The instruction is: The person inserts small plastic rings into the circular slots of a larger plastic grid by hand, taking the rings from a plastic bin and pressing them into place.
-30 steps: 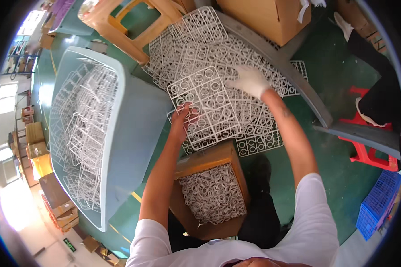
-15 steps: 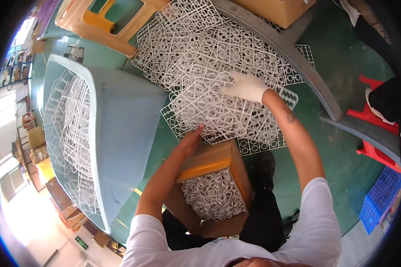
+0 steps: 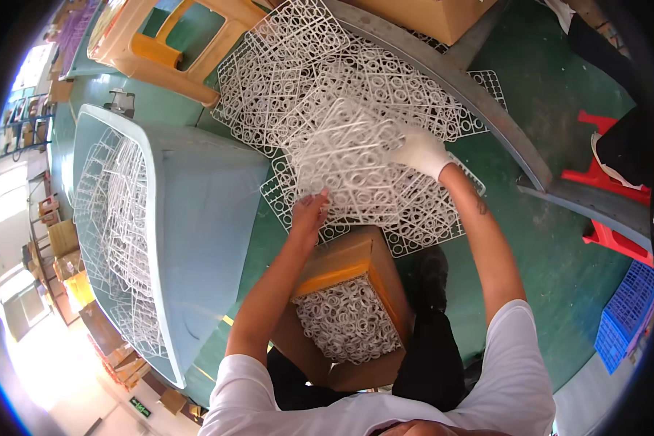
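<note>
A white plastic lattice sheet of moulded rings, smeared by motion, is held between my hands above a heap of similar sheets on the floor. My bare left hand is closed on its near left edge. At its right edge, my right hand, in a white glove, grips the sheet; the fingertips are partly lost in blur. Below my hands, between my legs, an open cardboard box is filled with loose white plastic rings.
On the left, a large grey-blue bin lies tipped, with stripped white lattices inside. A yellow stool stands beyond it. A grey metal beam arches over the heap. Red stool parts and a blue crate are at right.
The lattice sheet has come up off the heap, tilting. My left hand has closed on its edge, and my gloved right hand has moved slightly right and nearer.
</note>
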Tool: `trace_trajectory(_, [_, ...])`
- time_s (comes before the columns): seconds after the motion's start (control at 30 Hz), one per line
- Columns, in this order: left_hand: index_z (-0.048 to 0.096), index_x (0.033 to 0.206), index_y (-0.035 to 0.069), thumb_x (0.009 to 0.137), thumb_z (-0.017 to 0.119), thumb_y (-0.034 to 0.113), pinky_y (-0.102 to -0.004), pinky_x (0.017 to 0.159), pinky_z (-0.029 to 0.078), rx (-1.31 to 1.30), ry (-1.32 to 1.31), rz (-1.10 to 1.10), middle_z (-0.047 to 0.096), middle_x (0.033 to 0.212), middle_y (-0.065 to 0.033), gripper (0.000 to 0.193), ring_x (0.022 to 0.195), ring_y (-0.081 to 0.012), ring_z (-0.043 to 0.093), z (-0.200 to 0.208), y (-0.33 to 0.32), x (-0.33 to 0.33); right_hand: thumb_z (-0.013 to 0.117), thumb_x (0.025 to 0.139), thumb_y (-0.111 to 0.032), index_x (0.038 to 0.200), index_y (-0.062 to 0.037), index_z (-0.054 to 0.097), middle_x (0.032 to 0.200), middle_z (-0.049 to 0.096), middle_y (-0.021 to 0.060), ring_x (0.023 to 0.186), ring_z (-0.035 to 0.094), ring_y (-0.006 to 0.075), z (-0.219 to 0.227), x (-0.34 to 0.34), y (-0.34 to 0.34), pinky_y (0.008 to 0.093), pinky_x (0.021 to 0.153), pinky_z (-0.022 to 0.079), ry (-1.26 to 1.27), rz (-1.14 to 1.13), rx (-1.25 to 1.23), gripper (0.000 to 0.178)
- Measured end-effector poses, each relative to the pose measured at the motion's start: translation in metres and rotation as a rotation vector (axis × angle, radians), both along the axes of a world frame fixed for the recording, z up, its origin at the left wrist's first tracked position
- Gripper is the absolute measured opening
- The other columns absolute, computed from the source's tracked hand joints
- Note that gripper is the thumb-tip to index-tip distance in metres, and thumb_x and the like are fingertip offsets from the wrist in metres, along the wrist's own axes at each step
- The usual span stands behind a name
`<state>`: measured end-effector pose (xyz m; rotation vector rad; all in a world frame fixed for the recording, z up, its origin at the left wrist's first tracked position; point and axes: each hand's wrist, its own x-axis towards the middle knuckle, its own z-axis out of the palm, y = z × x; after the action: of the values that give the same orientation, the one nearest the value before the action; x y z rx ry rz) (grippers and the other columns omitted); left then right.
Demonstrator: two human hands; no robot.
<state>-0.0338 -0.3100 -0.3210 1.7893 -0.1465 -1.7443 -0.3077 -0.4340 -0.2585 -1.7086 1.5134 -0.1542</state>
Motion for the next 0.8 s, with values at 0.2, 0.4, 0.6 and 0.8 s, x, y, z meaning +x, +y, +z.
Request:
trace_trajectory(0.2, [0.037,0.123,0.0,0.063,0.081,0.039,-0.0372,0.094,0.037,-0.045,-0.796,-0.228,0.043,0.119,-0.0192,0.084,0.11,-0.0258,0.044,-0.004,-0.015,0.011,0.069,0.062,-0.047,0.125,-0.0106,0.049,0.126,0.045,0.0106,0.118,0.04,0.0319,-0.029,0.01,0.004,0.0421,0.098,0.035,0.216,-0.062,-0.286,0.075])
trace_trajectory(0.4, [-0.001,0.141,0.007,0.062,0.079,0.047,-0.0553,0.103,0.024,0.205,-0.25,-0.186,0.015,0.145,-0.0179,0.119,0.131,-0.0337,0.023,0.001,-0.004,0.008,0.065,0.066,-0.05,0.137,-0.0072,0.03,0.145,0.018,0.0203,0.13,0.025,0.0382,-0.041,0.002,-0.026,0.0456,0.105,0.026,0.377,-0.031,-0.042,0.089])
trace_trajectory(0.6, [0.006,0.14,0.01,0.07,0.076,0.039,-0.0447,0.085,0.041,-0.08,-0.105,-0.061,0.035,0.133,-0.0151,0.103,0.115,-0.025,0.041,0.008,-0.011,0.002,0.054,0.082,-0.041,0.139,-0.0058,0.022,0.132,0.035,0.0308,0.123,0.037,0.0395,-0.081,-0.009,-0.022,0.0448,0.1,0.035,0.22,0.061,-0.365,0.075])
trace_trajectory(0.8, [0.014,0.138,0.01,0.068,0.079,0.026,-0.0327,0.086,0.041,-0.326,-0.451,-0.016,0.038,0.128,-0.0158,0.097,0.11,-0.0215,0.043,0.039,-0.053,-0.021,0.049,0.087,-0.033,0.119,-0.0073,0.046,0.101,0.057,0.0164,0.093,0.055,0.0334,-0.111,-0.061,-0.031,0.0479,0.082,0.042,0.336,0.296,-0.631,0.041])
